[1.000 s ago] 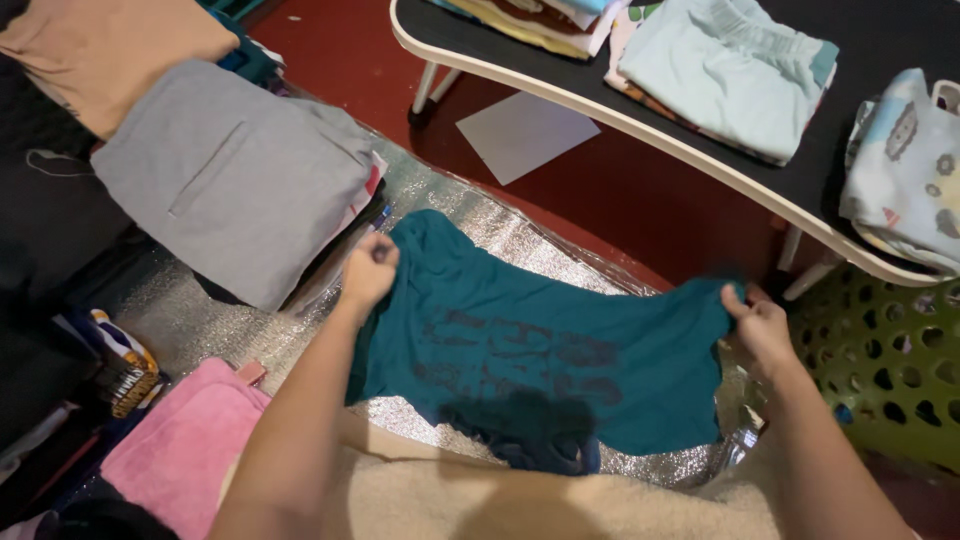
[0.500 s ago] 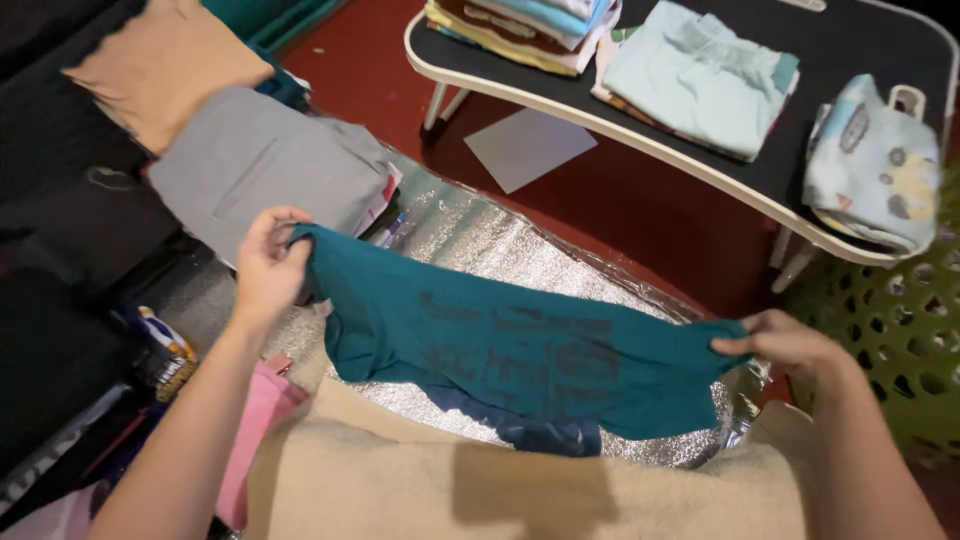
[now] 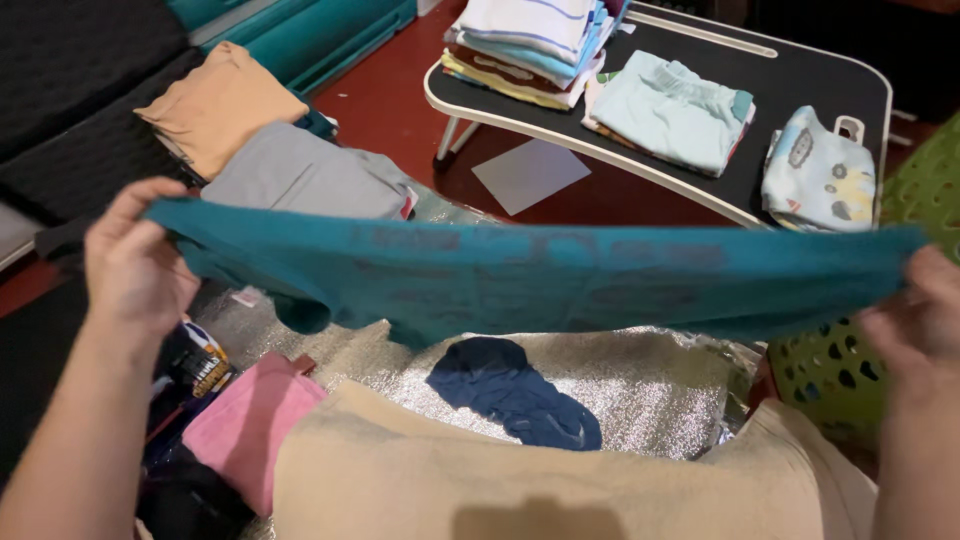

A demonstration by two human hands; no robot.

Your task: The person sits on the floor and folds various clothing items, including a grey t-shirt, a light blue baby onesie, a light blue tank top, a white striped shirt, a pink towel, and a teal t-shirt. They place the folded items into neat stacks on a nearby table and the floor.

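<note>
Both hands gripped a teal cotton T-shirt with a faded dark print, stretched level above a silver foil mat: the left hand clenched one end, the right hand pinched the other. A dark packet with a yellow-and-white label lay just below the left hand.

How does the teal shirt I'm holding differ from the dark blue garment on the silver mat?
The teal shirt is stretched out in the air between the left hand and right hand; the dark blue garment lies crumpled on the silver mat. The teal shirt spans far wider. Both are untidy, unfolded cloth.
</note>
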